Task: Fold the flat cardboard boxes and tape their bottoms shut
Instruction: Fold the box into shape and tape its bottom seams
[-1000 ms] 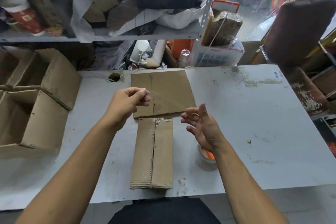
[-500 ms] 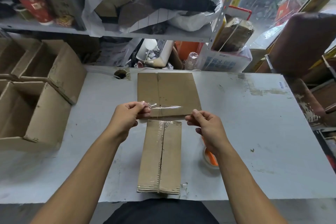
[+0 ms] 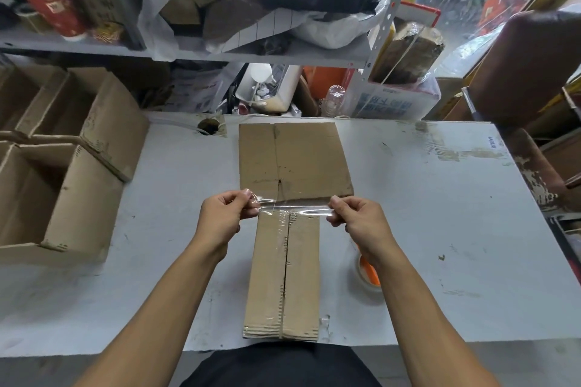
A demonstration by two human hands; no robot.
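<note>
While hands pinch clear tape strip, forearms angle inward over box

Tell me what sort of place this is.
Probably a small packing or stockroom workbench: folded cardboard boxes stand at the table's left, cluttered metal shelving runs behind it, and both hands stretch clear tape over a box bottom.

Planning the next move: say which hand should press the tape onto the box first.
Probably left. The left hand pinches the tape end close to the box corner; the right hand holds its end out past the box edge.
</note>
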